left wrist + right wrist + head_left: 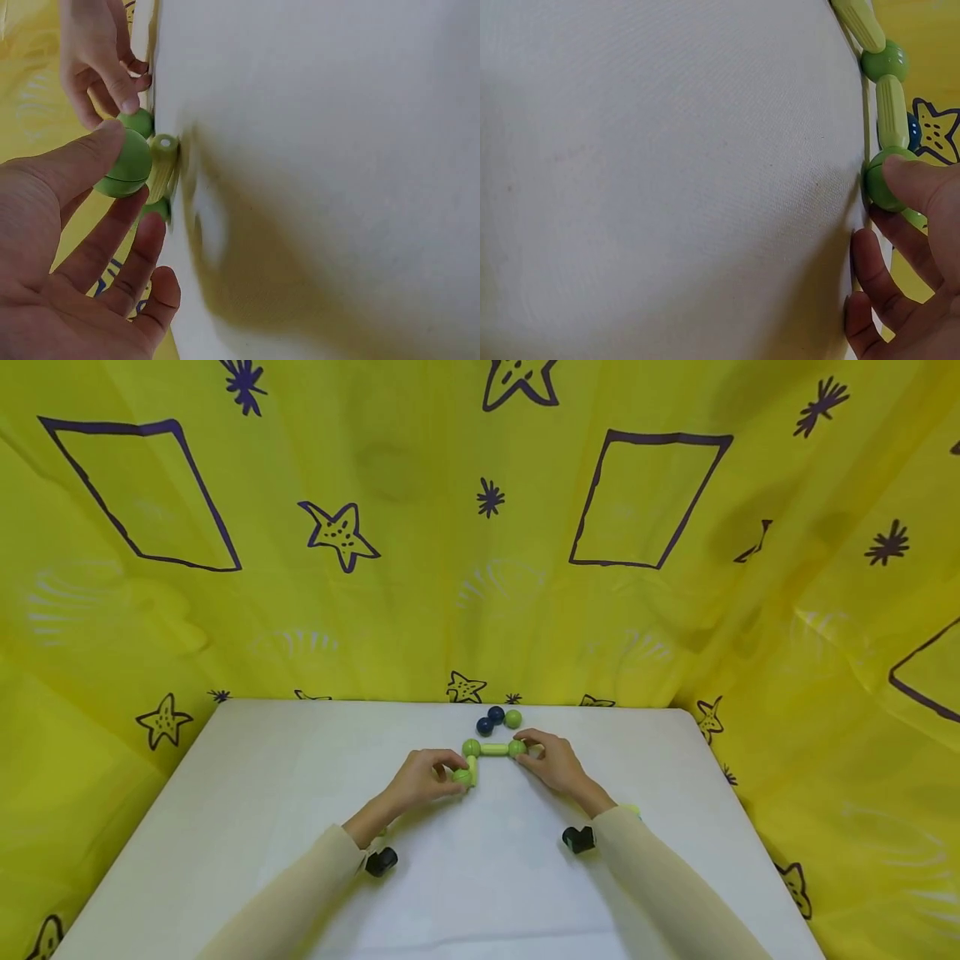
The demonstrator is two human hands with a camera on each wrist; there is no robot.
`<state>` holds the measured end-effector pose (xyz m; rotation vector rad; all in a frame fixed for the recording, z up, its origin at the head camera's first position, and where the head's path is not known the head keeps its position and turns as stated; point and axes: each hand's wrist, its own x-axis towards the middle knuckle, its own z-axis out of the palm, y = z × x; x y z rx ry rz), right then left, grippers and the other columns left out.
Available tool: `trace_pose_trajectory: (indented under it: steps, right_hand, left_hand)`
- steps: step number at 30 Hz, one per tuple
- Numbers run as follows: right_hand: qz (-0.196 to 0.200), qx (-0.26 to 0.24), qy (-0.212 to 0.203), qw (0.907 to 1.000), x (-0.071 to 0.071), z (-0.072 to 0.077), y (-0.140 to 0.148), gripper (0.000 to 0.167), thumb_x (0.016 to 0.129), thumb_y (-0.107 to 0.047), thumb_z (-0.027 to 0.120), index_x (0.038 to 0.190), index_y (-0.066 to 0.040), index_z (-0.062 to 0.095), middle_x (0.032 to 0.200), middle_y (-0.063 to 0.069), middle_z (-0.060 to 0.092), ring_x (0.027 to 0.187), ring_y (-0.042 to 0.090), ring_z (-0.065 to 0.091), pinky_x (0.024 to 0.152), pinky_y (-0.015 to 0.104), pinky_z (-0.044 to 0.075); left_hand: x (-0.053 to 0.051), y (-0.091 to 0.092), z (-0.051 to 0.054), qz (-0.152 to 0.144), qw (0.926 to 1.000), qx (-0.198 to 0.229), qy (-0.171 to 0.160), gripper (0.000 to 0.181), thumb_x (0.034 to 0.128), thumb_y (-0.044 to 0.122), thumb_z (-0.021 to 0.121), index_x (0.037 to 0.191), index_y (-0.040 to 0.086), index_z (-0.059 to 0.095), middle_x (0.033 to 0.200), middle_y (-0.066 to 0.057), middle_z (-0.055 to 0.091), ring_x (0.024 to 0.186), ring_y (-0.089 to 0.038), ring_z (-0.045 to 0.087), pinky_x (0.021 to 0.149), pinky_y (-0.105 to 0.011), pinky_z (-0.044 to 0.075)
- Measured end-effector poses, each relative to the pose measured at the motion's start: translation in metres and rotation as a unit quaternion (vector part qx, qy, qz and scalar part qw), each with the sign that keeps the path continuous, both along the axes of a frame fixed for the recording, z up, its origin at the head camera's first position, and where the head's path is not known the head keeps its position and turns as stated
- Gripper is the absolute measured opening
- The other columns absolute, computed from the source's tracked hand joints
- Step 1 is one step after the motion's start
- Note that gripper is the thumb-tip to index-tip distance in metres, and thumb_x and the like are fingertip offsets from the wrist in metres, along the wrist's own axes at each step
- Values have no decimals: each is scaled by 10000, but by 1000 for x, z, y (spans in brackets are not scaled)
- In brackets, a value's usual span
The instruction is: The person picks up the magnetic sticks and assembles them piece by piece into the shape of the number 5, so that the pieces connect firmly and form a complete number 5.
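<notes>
My left hand [426, 777] pinches a green ball [127, 165] between thumb and fingertips. Close by that ball is the free end of a light green ribbed rod [472, 770]; whether they touch I cannot tell. The rod's other end meets a green corner ball [471, 747]. From this corner a second light green rod [494, 749] runs right to another green ball [889, 178], forming an L with the first. My right hand [553, 762] pinches this right-hand ball with thumb and finger. The L lies on the white table.
Behind the L, two dark blue balls [496, 715] and one loose green ball [513, 718] rest on the white table [300, 760] near its far edge. A yellow patterned curtain [420, 610] hangs behind and at both sides. Black devices [577, 839] are at both wrists.
</notes>
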<state>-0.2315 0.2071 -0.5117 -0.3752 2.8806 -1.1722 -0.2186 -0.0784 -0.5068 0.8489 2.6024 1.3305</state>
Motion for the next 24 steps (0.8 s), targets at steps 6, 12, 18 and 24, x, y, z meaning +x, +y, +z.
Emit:
trace_pose_trajectory:
  steps: [6, 12, 18, 24]
  right_hand:
    - [54, 37, -47, 10000, -2, 0, -1, 346, 945, -149, 757, 1282, -124, 687, 1199, 124, 718, 736, 155, 615, 705, 344, 517]
    - [68, 105, -54, 9999, -2, 0, 0, 343, 950, -160, 754, 1285, -127, 686, 1200, 107, 718, 773, 172, 618, 741, 367, 524]
    - [65, 107, -68, 9999, -3, 0, 0, 342, 949, -152, 753, 1282, -123, 685, 1188, 101, 720, 774, 171, 615, 741, 361, 520]
    - [20, 108, -91, 9999, -3, 0, 0, 337, 946, -146, 755, 1275, -132, 688, 1169, 90, 723, 770, 171, 604, 733, 353, 510]
  left_hand:
    - [9, 1, -4, -17, 9999, 13, -99, 237, 817, 105, 867, 1030, 110, 764, 969, -26, 754, 668, -132, 559, 632, -237, 458]
    - [14, 4, -9, 47, 9999, 16, -102, 246, 804, 111, 881, 1015, 108, 756, 956, -15, 759, 654, -105, 531, 608, -232, 438]
    - [18, 6, -11, 138, 9999, 18, -62, 251, 805, 116, 883, 1026, 100, 765, 953, -18, 759, 662, -91, 532, 620, -232, 440]
    - [21, 7, -11, 223, 9997, 106, 6, 254, 801, 100, 883, 1029, 80, 774, 922, -39, 725, 682, -95, 534, 637, -241, 454]
